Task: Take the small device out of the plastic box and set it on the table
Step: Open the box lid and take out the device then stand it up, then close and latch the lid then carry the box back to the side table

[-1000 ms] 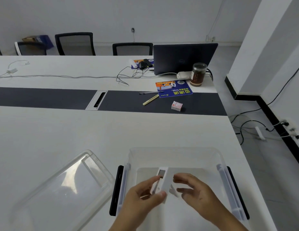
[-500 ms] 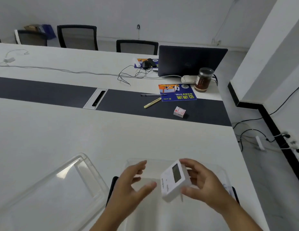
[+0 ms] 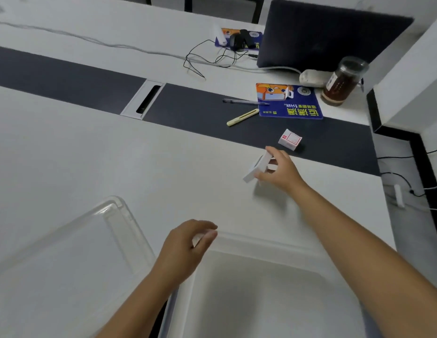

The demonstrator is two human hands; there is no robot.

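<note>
One small device, one plastic box, one lid.
Right hand [image 3: 279, 170] fingers pinch the tilted small device [image 3: 257, 167] above the table [image 3: 90, 154]; left hand [image 3: 185, 247], fingers loosely curled and holding nothing, over the plastic box [image 3: 261, 242] rim, lid [image 3: 73, 252] beside.

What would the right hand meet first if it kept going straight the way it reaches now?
Probably the small red-and-white box on the dark strip. It lies just beyond the right hand and the device it holds. Depth is unclear, so the hand might pass above it.

White device [image 3: 257, 168] tilted above table [image 3: 115, 154], beyond clear box [image 3: 261, 242].
</note>
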